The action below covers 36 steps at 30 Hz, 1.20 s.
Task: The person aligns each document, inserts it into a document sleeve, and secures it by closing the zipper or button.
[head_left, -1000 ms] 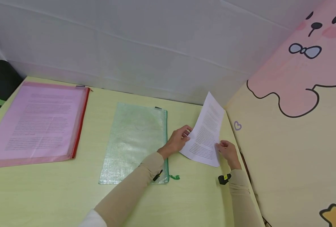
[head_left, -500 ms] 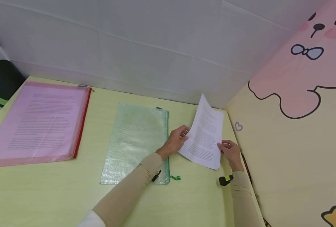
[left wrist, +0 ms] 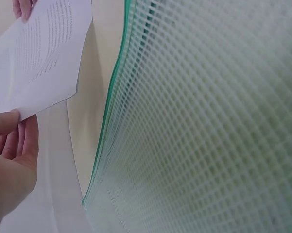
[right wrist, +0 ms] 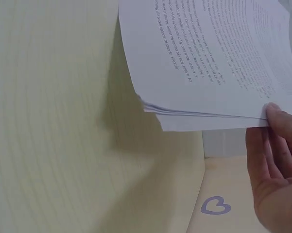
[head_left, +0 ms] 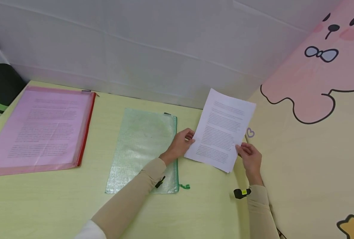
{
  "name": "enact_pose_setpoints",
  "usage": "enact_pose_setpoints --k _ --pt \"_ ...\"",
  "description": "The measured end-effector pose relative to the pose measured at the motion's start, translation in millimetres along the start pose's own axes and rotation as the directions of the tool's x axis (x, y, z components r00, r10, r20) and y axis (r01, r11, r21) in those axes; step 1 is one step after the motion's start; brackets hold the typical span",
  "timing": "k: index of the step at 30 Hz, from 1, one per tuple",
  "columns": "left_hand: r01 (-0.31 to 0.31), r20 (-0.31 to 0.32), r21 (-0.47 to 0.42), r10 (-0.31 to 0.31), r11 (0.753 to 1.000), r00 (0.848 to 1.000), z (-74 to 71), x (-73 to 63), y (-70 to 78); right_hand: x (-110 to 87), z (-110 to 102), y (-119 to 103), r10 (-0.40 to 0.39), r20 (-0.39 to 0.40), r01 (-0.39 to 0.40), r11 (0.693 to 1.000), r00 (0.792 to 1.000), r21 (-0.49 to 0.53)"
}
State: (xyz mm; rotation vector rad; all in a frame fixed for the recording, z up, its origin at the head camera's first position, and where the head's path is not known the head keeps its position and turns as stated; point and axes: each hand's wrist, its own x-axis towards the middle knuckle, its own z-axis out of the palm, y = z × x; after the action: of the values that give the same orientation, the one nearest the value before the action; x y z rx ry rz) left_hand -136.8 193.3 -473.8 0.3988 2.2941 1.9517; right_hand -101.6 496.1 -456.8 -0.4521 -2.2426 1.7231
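A thin stack of printed paper sheets (head_left: 220, 132) is held up off the table between both hands, tilted, with text facing me. My left hand (head_left: 179, 142) pinches its left edge between thumb and fingers. On the opposite edge my right hand (head_left: 249, 157) pinches the sheets the same way. In the right wrist view the lower corner of the sheets (right wrist: 184, 92) shows several layers slightly out of line. Under my left forearm lies a green mesh zipper pouch (head_left: 141, 142), flat on the table, its zipper side toward the papers.
A pink zipper pouch (head_left: 42, 129) with a red zipper, printed pages inside, lies at the left of the table (head_left: 206, 212). A grey wall (head_left: 153, 56) rises behind the table. Close on the right stands a cream wall (head_left: 311, 159) with cartoon drawings.
The paper sheets have been raised and opened flatter toward me, their top edge now higher and wider. My right hand has moved right and slightly up; the left hand shifted slightly left and up.
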Motion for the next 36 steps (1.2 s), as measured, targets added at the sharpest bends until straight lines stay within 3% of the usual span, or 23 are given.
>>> enact_pose_setpoints --k 7,13,21,36 --pt "-0.027 -0.003 0.013 0.027 1.000 1.000 -8.2 -2.1 1.0 -6.9 -5 -4 -0.080 -0.012 0.081 0.987 0.997 0.136" --pt "-0.076 0.020 0.051 0.075 0.996 0.997 -15.2 -6.2 0.5 -15.6 -13 -4 -0.094 0.047 0.087 0.986 0.994 0.145" --pt "-0.114 0.086 0.094 0.106 0.989 0.991 -24.8 -15.8 1.4 -28.0 -22 2 -0.203 0.144 0.182 0.972 0.969 0.151" --pt "-0.175 0.143 0.155 0.154 0.972 0.978 -31.8 -21.9 -4.2 -46.5 -23 4 -0.224 0.114 0.203 0.964 0.968 0.171"
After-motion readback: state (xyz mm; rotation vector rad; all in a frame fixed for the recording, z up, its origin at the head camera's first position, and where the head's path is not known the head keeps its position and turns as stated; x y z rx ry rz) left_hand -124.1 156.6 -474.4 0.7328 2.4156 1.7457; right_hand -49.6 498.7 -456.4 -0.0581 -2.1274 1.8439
